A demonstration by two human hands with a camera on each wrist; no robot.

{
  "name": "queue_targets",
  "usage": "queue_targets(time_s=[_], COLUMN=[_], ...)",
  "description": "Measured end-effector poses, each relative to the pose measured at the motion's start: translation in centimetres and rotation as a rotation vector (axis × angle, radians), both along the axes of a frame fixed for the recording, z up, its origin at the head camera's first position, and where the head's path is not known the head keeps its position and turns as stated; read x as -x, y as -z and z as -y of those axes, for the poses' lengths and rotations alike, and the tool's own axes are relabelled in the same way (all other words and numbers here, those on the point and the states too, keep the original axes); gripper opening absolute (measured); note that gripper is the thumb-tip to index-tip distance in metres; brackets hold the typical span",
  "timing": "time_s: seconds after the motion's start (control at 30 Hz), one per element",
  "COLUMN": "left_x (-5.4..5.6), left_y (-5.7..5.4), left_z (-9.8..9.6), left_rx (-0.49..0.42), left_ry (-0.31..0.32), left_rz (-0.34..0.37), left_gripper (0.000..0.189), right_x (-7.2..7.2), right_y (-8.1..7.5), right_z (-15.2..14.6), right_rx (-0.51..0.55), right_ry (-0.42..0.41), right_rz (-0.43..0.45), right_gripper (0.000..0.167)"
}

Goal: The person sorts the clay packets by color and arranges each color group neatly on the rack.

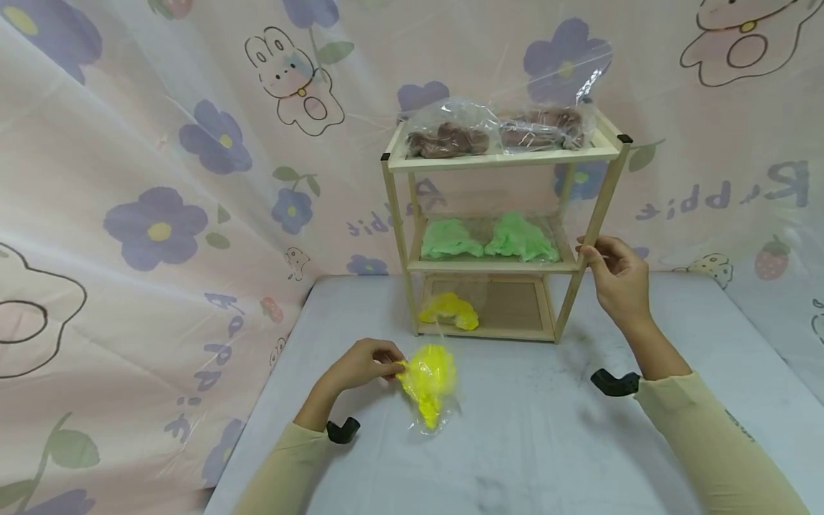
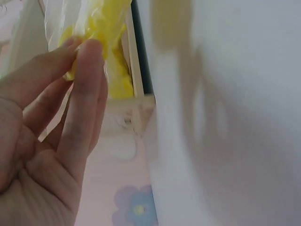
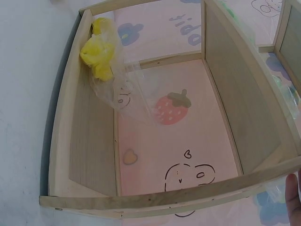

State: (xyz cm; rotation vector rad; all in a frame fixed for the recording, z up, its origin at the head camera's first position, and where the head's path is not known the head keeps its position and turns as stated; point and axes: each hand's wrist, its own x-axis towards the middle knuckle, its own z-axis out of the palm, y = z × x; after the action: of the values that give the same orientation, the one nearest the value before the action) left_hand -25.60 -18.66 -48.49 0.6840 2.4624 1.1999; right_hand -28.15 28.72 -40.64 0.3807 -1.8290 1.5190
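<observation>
My left hand (image 1: 370,365) pinches a clear plastic bag of bright yellow soft stuff (image 1: 430,379) between thumb and fingertips, in front of a small wooden shelf rack (image 1: 492,267). In the left wrist view the fingers (image 2: 87,70) close on the bag's edge. At the rack's right front post, my right hand (image 1: 621,275) grips the wood at middle-shelf height; only part of a finger (image 3: 292,197) enters the right wrist view. Another yellow bag (image 1: 450,311) lies on the left of the bottom shelf, also seen as yellow lumps (image 3: 99,52) in the right wrist view.
Two bags of green stuff (image 1: 521,239) lie on the middle shelf, and bags of brown pieces (image 1: 450,139) on the top one. The rack stands at the back of a white-covered table (image 1: 515,429). Behind it hangs a printed curtain (image 1: 161,300).
</observation>
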Motion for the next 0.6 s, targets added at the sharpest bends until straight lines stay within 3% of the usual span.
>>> queue_targets(time_s=[0.6], left_x=[-0.5], left_y=[0.4], left_z=[-5.2], left_rx=[-0.349], left_ry=[-0.128], left_rz=[0.104], left_gripper=[0.025], right_x=[-0.1], right_y=[0.0], right_z=[0.1], right_rx=[0.000], right_ry=[0.005], right_rz=[0.006], right_gripper=[0.021])
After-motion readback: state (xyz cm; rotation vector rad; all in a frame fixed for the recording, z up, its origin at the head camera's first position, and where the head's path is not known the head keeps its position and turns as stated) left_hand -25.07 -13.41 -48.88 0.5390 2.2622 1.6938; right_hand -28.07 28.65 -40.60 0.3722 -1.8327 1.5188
